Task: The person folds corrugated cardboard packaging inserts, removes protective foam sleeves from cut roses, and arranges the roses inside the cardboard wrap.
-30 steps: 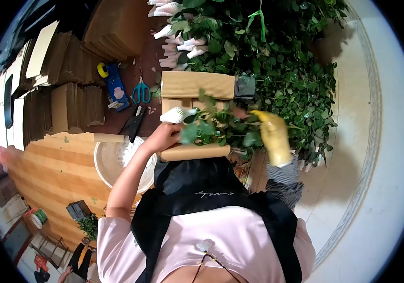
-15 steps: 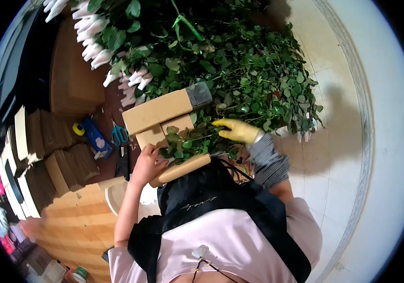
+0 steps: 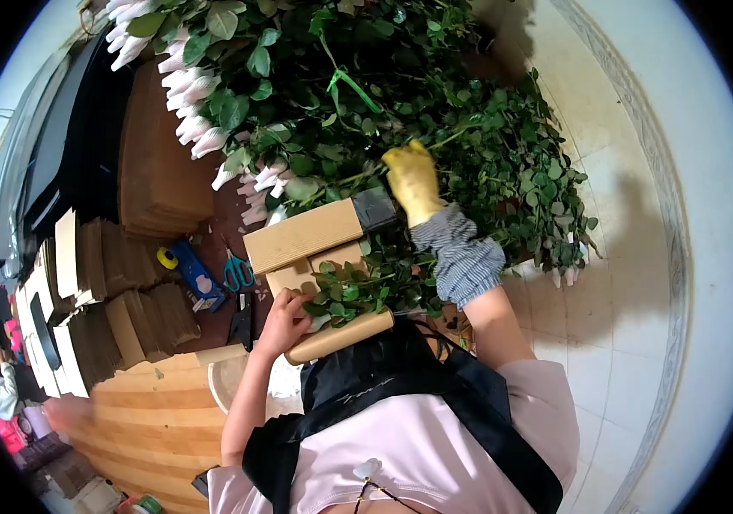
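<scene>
R hand (image 3: 412, 178) gripping stem (image 3: 452, 138), crosswise thru fist; L hand (image 3: 287, 322) by leafy bunch (image 3: 351, 293), grip unclear.

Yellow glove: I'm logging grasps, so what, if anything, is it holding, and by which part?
The gloved right hand appears closed around a green stem, partway along its length, with stem showing on both sides of the grip.

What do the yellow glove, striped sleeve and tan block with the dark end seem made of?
Yellow glove: probably rubber or latex, smooth with slight sheen and wrinkles.
Striped sleeve: likely woven cloth, matt, gathered in soft folds.
Tan block: apparently cardboard, matt with crisp edges; its dark end looks glossier, perhaps plastic.
</scene>
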A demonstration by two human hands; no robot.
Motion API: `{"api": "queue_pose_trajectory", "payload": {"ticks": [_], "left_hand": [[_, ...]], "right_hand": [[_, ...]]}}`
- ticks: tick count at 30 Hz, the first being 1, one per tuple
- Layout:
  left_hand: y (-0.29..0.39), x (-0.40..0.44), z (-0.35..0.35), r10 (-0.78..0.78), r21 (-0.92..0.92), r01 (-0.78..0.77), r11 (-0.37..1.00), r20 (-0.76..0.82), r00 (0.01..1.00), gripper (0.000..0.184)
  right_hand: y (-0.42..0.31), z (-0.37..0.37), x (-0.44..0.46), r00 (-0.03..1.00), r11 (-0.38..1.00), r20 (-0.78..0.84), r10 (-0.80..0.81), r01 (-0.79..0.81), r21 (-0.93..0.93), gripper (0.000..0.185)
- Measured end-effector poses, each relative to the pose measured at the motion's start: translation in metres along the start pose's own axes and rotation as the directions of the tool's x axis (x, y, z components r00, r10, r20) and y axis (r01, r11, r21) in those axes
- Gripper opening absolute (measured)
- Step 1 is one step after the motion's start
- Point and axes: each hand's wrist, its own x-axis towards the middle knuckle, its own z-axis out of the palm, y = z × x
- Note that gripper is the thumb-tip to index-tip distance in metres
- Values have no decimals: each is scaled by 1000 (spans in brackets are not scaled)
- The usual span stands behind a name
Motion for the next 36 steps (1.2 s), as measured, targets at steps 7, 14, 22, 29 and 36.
{"api": "queue_pose_trajectory", "payload": {"ticks": [7,14,22,29,36], "left_hand": [[-7,1,3,35,-25,-36,999,-52,998,55],[-5,-7,5,-103,-217,78,973,-104,989,45],[10,-4,-4,94,223,-69,972,-104,990,40],[7,3,-9,129,436,-117,892,2,992,58],[13,7,-3,13,450,21,893,-72,997,80]], "right_hand": [[23,-120,-7,991,992,-64,-115,119,48,44],[-15,-128,-81,866,972,466,-180,85,218,43],[-16,-67,-152,841,994,537,-70,11,112,27],[-16,-57,-167,787,990,615,-39,-55,133,25],[9,-32,-168,549,935,835,-38,-275,224,44]]}}
